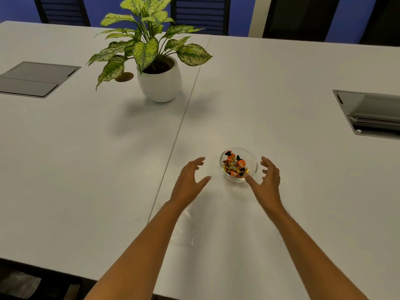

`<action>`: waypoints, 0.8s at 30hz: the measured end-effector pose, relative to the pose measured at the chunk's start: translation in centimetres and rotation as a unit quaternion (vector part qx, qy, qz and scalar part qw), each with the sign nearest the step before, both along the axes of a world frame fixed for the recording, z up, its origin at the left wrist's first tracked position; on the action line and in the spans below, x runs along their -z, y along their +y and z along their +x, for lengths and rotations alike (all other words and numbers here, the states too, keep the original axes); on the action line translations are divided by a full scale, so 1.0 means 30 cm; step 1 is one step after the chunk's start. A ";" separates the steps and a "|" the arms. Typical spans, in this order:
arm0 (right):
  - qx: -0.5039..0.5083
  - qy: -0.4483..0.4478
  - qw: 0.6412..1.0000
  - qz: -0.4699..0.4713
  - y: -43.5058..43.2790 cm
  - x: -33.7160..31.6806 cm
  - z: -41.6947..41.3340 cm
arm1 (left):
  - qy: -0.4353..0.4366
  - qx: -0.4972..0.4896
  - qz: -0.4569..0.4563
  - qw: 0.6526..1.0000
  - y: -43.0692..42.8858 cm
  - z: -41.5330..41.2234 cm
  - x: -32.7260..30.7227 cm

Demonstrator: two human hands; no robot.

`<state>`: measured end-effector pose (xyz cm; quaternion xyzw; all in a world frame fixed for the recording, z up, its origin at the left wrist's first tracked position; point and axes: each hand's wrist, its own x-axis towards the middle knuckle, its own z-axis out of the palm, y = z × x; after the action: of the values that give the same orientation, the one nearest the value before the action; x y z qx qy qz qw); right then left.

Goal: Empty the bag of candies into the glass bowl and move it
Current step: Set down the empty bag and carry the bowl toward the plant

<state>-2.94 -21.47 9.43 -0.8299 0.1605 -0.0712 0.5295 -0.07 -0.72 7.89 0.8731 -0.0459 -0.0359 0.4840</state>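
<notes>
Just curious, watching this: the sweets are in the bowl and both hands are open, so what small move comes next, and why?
Probably closing both hands around the glass bowl. The candies are already inside, and the open left hand and right hand flank it without gripping.

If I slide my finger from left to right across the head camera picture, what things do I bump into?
Left gray floor hatch → potted plant → left hand → glass bowl of candies → right hand → right gray hatch.
</notes>
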 end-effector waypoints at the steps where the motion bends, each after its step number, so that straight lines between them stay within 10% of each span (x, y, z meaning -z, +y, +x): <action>1: -0.031 0.034 0.999 -0.008 -0.033 -0.005 0.017 | 0.026 0.023 -0.007 0.999 -0.023 0.026 0.003; 7: -0.176 0.191 0.966 0.010 -0.120 0.010 0.101 | 0.135 0.111 -0.032 0.984 -0.131 0.133 0.042; 24: -0.209 0.190 0.951 0.123 -0.148 0.109 0.188 | 0.197 0.192 -0.115 0.954 -0.215 0.229 0.077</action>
<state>2.70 -25.92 6.17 -0.7715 0.0885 0.2200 0.5904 6.80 -7.15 5.58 0.7619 -0.1201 -0.2942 0.5643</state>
